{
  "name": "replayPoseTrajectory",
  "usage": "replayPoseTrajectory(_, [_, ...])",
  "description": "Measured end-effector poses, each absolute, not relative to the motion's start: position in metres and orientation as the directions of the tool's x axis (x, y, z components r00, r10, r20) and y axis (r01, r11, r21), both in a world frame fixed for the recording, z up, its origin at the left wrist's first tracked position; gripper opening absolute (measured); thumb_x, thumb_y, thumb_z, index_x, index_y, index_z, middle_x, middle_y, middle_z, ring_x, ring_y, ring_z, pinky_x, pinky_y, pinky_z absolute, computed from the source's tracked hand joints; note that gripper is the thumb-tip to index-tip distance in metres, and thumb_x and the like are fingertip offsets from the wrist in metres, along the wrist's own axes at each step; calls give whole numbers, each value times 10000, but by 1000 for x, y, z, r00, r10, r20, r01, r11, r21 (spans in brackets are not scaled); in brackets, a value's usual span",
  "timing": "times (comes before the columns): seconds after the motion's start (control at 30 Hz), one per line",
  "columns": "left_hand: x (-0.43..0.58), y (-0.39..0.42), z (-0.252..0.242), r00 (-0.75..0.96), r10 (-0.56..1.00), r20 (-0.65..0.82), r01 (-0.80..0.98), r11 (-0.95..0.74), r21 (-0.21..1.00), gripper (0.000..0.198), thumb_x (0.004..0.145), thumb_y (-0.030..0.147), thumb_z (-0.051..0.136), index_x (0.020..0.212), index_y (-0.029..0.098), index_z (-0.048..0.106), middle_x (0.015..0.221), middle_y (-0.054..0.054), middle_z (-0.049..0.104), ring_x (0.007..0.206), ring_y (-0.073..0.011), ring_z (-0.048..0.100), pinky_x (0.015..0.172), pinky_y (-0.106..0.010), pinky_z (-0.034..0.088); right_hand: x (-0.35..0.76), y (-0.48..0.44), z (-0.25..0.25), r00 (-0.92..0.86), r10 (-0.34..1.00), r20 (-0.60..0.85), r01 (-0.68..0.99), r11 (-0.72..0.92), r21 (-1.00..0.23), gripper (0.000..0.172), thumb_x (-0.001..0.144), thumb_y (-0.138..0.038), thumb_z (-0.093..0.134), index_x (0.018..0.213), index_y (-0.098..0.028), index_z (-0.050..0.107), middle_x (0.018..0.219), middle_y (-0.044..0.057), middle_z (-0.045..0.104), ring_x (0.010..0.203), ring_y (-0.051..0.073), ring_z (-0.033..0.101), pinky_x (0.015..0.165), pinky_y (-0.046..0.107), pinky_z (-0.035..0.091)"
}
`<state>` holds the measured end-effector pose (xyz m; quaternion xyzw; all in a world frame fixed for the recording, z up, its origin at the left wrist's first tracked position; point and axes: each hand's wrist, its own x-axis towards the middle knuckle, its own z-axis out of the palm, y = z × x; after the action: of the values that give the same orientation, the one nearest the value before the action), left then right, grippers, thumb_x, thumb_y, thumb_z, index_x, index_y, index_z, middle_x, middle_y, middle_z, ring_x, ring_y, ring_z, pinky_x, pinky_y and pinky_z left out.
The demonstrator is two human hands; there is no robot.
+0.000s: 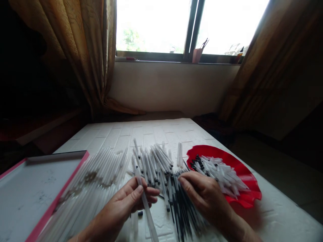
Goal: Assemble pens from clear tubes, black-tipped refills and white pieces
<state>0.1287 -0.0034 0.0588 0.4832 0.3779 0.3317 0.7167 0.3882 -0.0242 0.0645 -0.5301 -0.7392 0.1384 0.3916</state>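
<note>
My left hand (133, 196) is closed around a translucent white pen barrel (147, 213), which slants up and away between thumb and fingers. Over the near end of the red dish, my right hand (202, 188) has thumb and fingertips pinched together; whatever they hold, if anything, is hidden. Below and left of it lies a bundle of thin black pen refills (183, 211). Between and beyond both hands, a loose heap of pens with black end plugs (161, 159) is spread out. A small black plug (140, 213) lies on the table near my left hand.
Many clear tubes (93, 181) lie left, beside a pink-edged white tray (84, 161). A red wavy-rimmed dish (252, 188) at right holds white cone-shaped tips (224, 173) and black plugs (198, 163). Two tubes (179, 154) lie apart on the white brick-patterned table (141, 129).
</note>
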Motion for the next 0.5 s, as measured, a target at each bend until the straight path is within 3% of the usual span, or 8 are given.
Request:
replayPoseTrajectory(0.07, [129,-3,59,454,869,-198,-91,267,959,451,884,640,661,1061,230,596,1115,-80,775,1051,-233,721,971,-396,516,373,-33,66,-290,924,249,543,373,-752,329,975,-310,476,809,-169,722,709,30,707,635,164,651,609,243,477])
replayPoseTrajectory(0.2, [130,-7,58,394,909,-136,-73,178,981,426,911,633,628,1077,241,599,1132,-73,765,1041,-224,715,981,-412,527,348,-45,57,-542,834,-100,293,76,-953,261,940,-360,570,829,-165,702,636,-41,551,553,92,464,501,185,335])
replayPoseTrajectory(0.33, [122,-4,64,386,922,-31,-31,47,998,396,917,611,634,1080,253,590,1144,-67,764,1081,-239,717,975,-410,550,341,-44,52,-585,781,-221,131,-177,-975,395,876,-554,625,828,-162,639,619,-62,426,539,77,329,471,173,258])
replayPoseTrajectory(0.4, [114,1,72,327,931,161,98,-203,974,373,934,567,633,1170,285,571,1263,-69,719,1119,-245,708,944,-392,573,343,-43,57,-543,802,-249,189,-172,-967,400,861,-561,606,758,-174,583,594,-63,400,534,83,321,464,184,243])
replayPoseTrajectory(0.43, [111,4,77,312,900,304,211,-378,902,369,951,531,626,1240,316,550,1349,-63,673,1167,-246,685,956,-389,567,345,-42,62,-514,820,-254,244,-144,-959,387,873,-536,577,715,-184,544,586,-59,401,537,89,332,467,191,247])
replayPoseTrajectory(0.5, [109,7,86,419,718,556,487,-694,529,404,950,479,652,1322,368,541,1465,-40,585,1314,-268,582,1076,-429,479,349,-42,71,-477,848,-231,339,-65,-939,361,892,-474,515,655,-207,459,577,-52,403,540,96,348,469,201,258])
